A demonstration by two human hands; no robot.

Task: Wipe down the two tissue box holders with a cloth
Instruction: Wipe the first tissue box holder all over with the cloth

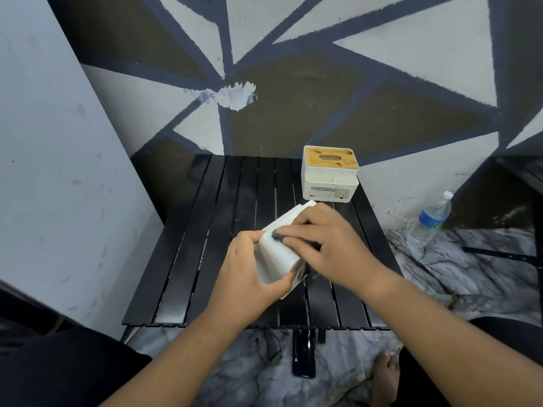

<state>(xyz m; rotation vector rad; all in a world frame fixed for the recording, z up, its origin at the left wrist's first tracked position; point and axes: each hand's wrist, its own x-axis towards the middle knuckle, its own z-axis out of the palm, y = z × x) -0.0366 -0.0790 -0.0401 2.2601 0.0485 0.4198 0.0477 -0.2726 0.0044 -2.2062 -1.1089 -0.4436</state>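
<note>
Both hands on one tissue holder over the bench.

I see the left hand (249,265) grasping a plain white plastic tissue box holder (274,259). The holder is tipped on its side, with the thumb across the near face and the fingers curled round the left edge. The right hand (329,245) lies on its upper face, fingers nearly straight and spread, pressing a dark grey cloth (279,237) that peeks out just past the fingertips. Beneath both sets of fingers is the black slatted metal bench (205,245); I cannot tell whether the holder's lower corner touches it. Beyond the right fingers, well apart, a white tissue box holder with a brown wooden lid (329,174) stands upright. A clear plastic water bottle (432,221) stands on the floor, right of them.
</note>
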